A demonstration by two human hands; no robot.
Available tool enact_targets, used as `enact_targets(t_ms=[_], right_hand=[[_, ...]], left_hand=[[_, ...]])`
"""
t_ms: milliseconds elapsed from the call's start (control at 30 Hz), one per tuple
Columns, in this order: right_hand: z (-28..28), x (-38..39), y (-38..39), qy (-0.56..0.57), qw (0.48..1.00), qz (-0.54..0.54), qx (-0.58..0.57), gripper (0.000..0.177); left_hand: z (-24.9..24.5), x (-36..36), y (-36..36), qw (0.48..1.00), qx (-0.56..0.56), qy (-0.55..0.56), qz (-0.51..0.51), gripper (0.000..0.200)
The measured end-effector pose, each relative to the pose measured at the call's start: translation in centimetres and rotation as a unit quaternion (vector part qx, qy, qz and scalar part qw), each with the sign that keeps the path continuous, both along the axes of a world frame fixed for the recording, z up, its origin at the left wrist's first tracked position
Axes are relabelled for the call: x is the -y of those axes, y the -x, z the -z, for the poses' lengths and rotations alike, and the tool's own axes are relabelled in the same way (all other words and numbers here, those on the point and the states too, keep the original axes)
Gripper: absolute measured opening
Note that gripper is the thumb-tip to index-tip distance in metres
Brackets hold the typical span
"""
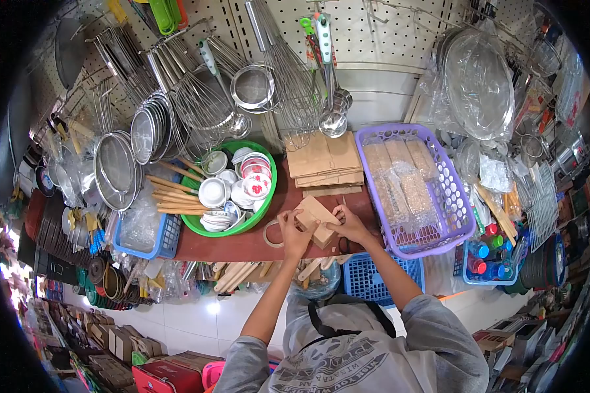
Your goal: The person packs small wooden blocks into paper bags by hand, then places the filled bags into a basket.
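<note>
A small brown cardboard box is held at a tilt above the red-brown table. My left hand grips its left side, thumb and fingers closed against the cardboard. From the right, my right hand pinches the box's edge. A roll of tape lies flat just left of my left hand. Dark-handled scissors rest beneath my right wrist, partly hidden. Behind the box sits a stack of flat brown cardboard pieces.
A purple basket with wrapped packages stands on the right. To the left, a green basin holds bowls, with wooden-handled tools beside it. Whisks, ladles and strainers hang overhead. A blue basket is by the front edge.
</note>
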State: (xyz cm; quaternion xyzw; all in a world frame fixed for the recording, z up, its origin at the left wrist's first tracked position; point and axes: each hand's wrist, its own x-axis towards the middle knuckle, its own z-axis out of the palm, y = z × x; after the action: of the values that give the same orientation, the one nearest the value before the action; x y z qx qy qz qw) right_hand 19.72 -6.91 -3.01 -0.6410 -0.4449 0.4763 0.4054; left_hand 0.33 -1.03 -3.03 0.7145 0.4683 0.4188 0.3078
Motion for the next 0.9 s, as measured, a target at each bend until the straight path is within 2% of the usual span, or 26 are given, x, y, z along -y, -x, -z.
enact_targets(t_ms=[67,167,267,367,600,667,800,900], right_hand=[[-0.4,-0.2,0.2,0.022,1.0,-0.016,0.005,0.051],[-0.9,-0.4,0.5,0.051,0.998,-0.036,0.016,0.055],[-0.2,-0.8,0.4,0.083,0.994,-0.064,0.006,0.06],[0.1,-1.0,0.3,0.098,0.992,-0.073,-0.021,0.07],[0.0,-0.6,0.5,0.088,0.993,-0.029,-0.079,0.091],[0.1,-0.8,0.5,0.092,0.992,-0.017,-0.088,0.093],[0.2,-1.4,0.3,0.095,0.987,-0.011,-0.131,0.098],[-0.3,-1.4,0.4,0.102,0.989,-0.013,-0.103,0.099]], left_hand=[[0.1,-0.2,-0.2,0.999,-0.025,-0.035,-0.001,0.053],[0.7,-0.7,0.1,0.997,-0.005,-0.07,0.014,0.062],[-0.3,-0.9,0.4,0.995,0.067,0.013,0.074,0.068],[-0.1,-1.2,0.5,0.994,0.031,-0.002,0.105,0.07],[0.1,-1.8,-0.8,0.985,0.065,0.05,0.152,0.068],[0.5,-2.3,-1.1,0.981,0.08,0.061,0.168,0.067],[0.5,-3.1,-1.3,0.985,0.028,0.024,0.17,0.066],[0.0,-3.2,-1.3,0.983,0.023,0.031,0.178,0.066]])
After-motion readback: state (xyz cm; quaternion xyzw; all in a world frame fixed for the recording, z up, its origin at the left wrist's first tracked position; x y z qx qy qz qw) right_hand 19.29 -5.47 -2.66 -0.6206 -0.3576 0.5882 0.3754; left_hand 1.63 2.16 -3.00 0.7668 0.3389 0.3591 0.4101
